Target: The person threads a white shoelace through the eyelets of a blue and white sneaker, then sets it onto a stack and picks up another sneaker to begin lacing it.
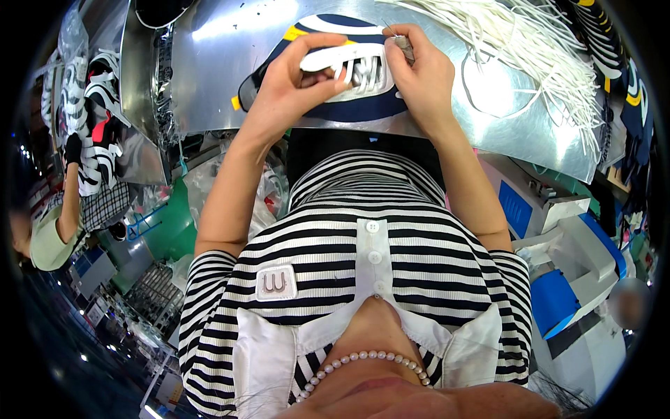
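Note:
A navy shoe upper (pixel 366 109) with white and yellow parts lies on the metal tabletop, its white laces (pixel 364 73) crossing the opening. My left hand (pixel 289 80) curls over its white padded tongue (pixel 324 57), thumb and fingers closed around that edge near the laces. At the other end of the opening, my right hand (pixel 422 73) is closed on a small thing with a brownish-grey wrapped part (pixel 403 47). A thin needle-like tip seems to stick out beside it; its exact kind is unclear. The right thumb rests by the upper's edge.
A large heap of loose white laces (pixel 530 59) covers the right of the metal table (pixel 216 70). More uppers (pixel 635 94) hang at far right. At left, a person in a black glove (pixel 72 149) works by wrapped shoe parts. A blue and white machine (pixel 565 293) stands lower right.

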Available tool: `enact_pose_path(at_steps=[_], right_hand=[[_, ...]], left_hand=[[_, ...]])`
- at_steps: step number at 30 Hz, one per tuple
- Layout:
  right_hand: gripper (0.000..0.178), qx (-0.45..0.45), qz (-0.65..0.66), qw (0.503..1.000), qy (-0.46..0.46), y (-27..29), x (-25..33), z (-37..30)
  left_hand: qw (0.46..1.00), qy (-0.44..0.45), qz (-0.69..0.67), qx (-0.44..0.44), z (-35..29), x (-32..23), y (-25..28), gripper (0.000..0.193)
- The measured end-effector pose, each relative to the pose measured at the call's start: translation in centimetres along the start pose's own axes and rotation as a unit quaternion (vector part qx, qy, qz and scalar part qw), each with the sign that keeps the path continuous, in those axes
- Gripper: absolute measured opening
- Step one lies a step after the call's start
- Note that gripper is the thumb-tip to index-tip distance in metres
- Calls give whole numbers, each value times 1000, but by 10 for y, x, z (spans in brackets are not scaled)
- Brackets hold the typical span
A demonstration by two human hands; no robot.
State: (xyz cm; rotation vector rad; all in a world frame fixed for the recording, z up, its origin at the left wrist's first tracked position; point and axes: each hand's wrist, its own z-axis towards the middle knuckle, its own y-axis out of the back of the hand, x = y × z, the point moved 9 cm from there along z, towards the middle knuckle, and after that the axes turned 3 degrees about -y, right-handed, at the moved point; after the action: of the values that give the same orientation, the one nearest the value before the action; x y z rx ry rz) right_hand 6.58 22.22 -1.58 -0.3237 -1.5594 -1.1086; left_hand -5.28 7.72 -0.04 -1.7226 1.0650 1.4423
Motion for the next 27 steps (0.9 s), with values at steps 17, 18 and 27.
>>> enact_pose_path(at_steps=[17, 18, 27], right_hand=[[19, 115, 134, 965, 197, -2, 67, -32], [17, 162, 155, 942, 250, 1, 87, -49], [19, 198, 163, 966, 22, -9, 29, -63]], left_hand=[[997, 42, -57, -29, 15, 5, 5, 36], [998, 23, -24, -50, 20, 6, 9, 37], [975, 6, 213, -67, 8, -9, 18, 43]])
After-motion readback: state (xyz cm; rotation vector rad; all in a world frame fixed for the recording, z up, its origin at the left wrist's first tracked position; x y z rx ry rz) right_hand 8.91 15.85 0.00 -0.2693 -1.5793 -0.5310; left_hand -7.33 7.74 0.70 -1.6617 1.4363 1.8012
